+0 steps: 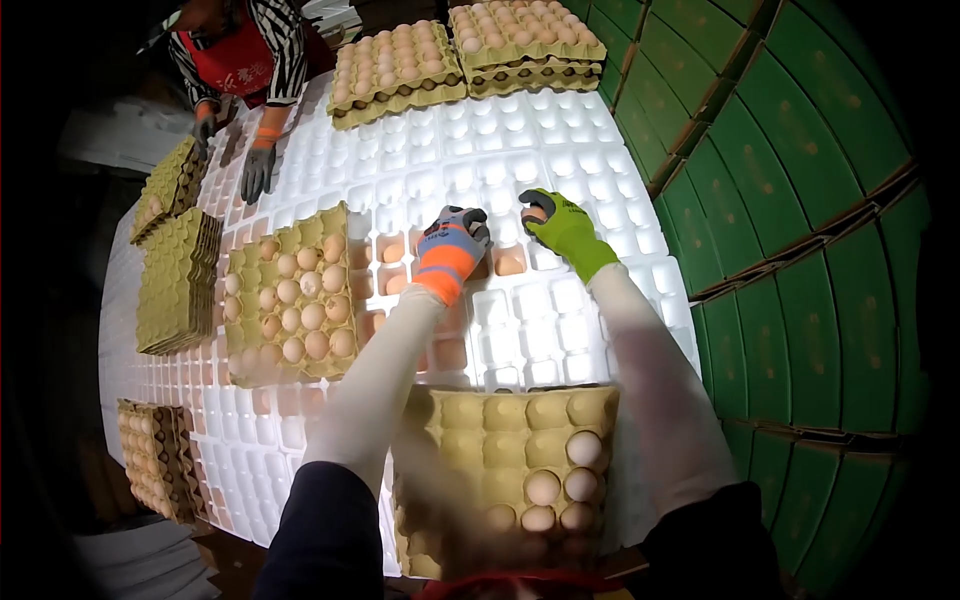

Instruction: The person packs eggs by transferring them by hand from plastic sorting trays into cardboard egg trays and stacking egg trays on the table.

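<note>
My left hand [452, 248], in an orange and grey glove, is over the white foam egg tray [520, 335]. Its fingers are curled downward, and whatever they hold is hidden beneath them. Close to its right, my right hand [562, 228] wears a green glove with dark fingertips and grips a brown egg [536, 214]. Another egg [509, 262] sits in a foam pocket between the two hands. More eggs lie in pockets left of my left hand, including one egg [393, 252]. Nearest my body is a pulp egg carton [480, 415], partly filled with eggs.
A second pulp carton [240, 345] with eggs lies at left. Stacked empty cartons [172, 290] stand beyond it. Full egg stacks [395, 65] are at the back. A co-worker's gloved hand [259, 172] reaches over the far left. Green boxes [780, 240] wall the right side.
</note>
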Demonstrator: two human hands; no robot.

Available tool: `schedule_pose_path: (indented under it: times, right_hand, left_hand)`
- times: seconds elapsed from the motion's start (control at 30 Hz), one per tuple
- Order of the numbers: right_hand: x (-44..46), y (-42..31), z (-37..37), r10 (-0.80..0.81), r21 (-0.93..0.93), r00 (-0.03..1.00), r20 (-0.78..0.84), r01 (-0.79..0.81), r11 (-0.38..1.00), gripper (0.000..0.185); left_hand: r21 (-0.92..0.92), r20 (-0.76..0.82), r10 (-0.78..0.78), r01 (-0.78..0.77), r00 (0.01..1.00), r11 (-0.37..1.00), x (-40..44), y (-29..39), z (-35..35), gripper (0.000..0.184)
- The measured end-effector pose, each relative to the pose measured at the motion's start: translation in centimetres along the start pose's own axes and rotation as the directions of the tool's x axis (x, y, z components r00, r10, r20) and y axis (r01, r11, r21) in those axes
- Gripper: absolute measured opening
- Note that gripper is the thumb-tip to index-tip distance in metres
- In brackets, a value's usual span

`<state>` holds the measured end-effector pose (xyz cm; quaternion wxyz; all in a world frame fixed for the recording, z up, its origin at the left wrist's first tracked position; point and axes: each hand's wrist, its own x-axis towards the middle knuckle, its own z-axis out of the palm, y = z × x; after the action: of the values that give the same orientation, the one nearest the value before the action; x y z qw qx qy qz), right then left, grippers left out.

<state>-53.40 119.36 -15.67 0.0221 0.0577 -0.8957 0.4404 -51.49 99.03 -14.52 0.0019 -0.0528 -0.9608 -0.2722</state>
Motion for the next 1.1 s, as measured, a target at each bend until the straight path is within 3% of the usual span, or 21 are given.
schedule_pose_path:
  times: [0.03,0.13,0.2,0.23,0.27,0.33,0.37,0.43,0.47,0.53,0.57,0.6,0.63,0.8,0.83,0.87,0.93,1.0,1.03,1.07,1.1]
  right_hand:
    - [0.1,0.4,0.0,-0.016,0.084,1.0,-0.02,0.017,0.996,0.036]
    - [-1.1,0.1,0.3,0.06,0.348,0.998,0.035,-0.069,0.935,0.043]
    - [-2.0,2.8,2.8,-0.362,-0.07,0.873,-0.328,0.36,0.93,0.039]
    - [-2.8,2.1,2.0,-0.328,-0.16,0.938,-0.113,0.309,0.938,0.036]
    - [-2.7,2.4,1.7,-0.426,-0.21,0.9,-0.093,0.401,0.892,0.034]
    - [-3.7,2.9,1.9,-0.227,0.352,0.946,-0.233,0.3,0.887,0.031]
    - [-4.9,1.4,0.0,-0.196,0.474,0.968,-0.153,0.246,0.846,0.029]
    - [-10.0,-4.2,-6.6,-0.091,0.593,0.995,0.035,0.052,0.803,0.026]
    - [-13.6,-7.0,-8.9,-0.036,0.596,0.99,0.135,-0.052,0.801,0.025]
    - [-19.1,-8.2,-12.5,-0.313,0.322,0.867,0.387,0.191,0.927,0.03]
    - [-21.5,-8.9,-12.9,-0.337,0.097,0.841,0.424,0.327,0.94,0.033]
    - [-23.6,-9.6,-13.0,-0.35,-0.125,0.812,0.468,0.452,0.883,0.037]
    - [-25.2,-9.8,-12.1,-0.275,-0.261,0.851,0.448,0.418,0.87,0.045]
    - [-28.4,-8.2,-12.4,-0.414,-0.113,0.876,0.248,0.451,0.885,0.05]
    - [-29.4,-8.3,-12.6,-0.255,0.242,0.956,0.144,0.216,0.946,0.049]
    - [-30.4,-8.4,-12.9,-0.055,0.58,0.992,0.11,-0.019,0.814,0.048]
    - [-31.9,-9.6,-13.8,0.075,0.574,0.983,0.17,-0.161,0.803,0.047]
    - [-33.0,-10.0,-12.8,-0.178,0.18,0.978,0.107,0.157,0.971,0.05]
    - [-33.8,-11.3,-12.3,-0.152,0.011,0.972,0.182,0.153,0.988,0.049]
    - [-34.6,-10.8,-10.7,-0.208,-0.17,0.97,0.126,0.227,0.959,0.047]
    - [-35.0,-10.9,-10.3,-0.132,-0.205,0.973,0.189,0.17,0.964,0.044]
  left_hand:
    - [-0.174,-0.011,-0.055,0.052,0.998,0.983,0.4,0.2,0.4,0.026]
    - [-0.551,-0.212,0.22,-0.302,0.952,0.778,1.2,1.0,3.3,0.035]
    - [-0.043,-0.075,0.421,-0.424,0.904,0.904,2.1,1.4,4.5,0.045]
    - [0.152,-0.143,0.518,-0.499,0.843,0.853,2.0,0.5,6.0,0.045]
    - [0.347,-0.18,0.611,-0.531,0.771,0.773,1.3,-0.1,6.3,0.045]
    - [0.077,-0.206,0.591,-0.589,0.78,0.805,0.4,-1.6,5.6,0.046]
    - [-0.221,-0.137,0.572,-0.588,0.809,0.778,0.4,-2.1,4.0,0.048]
    - [-0.426,-0.1,0.454,-0.451,0.885,0.784,-3.5,-0.4,-1.1,0.045]
    - [-0.389,-0.045,0.457,-0.437,0.888,0.811,-6.1,0.6,-3.7,0.041]
    - [-0.508,0.165,0.427,-0.295,0.889,0.809,-12.3,3.3,-7.8,0.034]
    - [-0.516,0.188,0.501,-0.349,0.844,0.782,-15.3,3.8,-8.5,0.036]
    - [-0.439,0.102,0.687,-0.587,0.72,0.68,-17.6,5.2,-9.6,0.037]
    - [-0.383,0.094,0.694,-0.618,0.714,0.687,-20.1,6.3,-9.5,0.038]
    - [0.037,0.357,0.69,-0.748,0.63,0.663,-27.7,8.9,-7.0,0.042]
    - [0.046,0.371,0.659,-0.722,0.654,0.691,-27.8,9.7,-7.0,0.042]
    - [0.057,0.341,0.666,-0.721,0.664,0.69,-27.8,10.0,-7.1,0.042]
    - [0.039,0.313,0.69,-0.735,0.653,0.677,-27.8,9.2,-6.7,0.044]
    - [-0.239,0.179,0.616,-0.573,0.767,0.784,-28.1,9.3,-9.4,0.042]
    - [-0.438,0.151,0.553,-0.446,0.819,0.78,-28.6,8.4,-10.0,0.042]
    - [-0.615,0.146,0.478,-0.299,0.866,0.73,-29.3,7.4,-10.7,0.043]
    - [-0.847,0.24,0.387,-0.002,0.89,0.532,-29.8,6.4,-11.6,0.047]
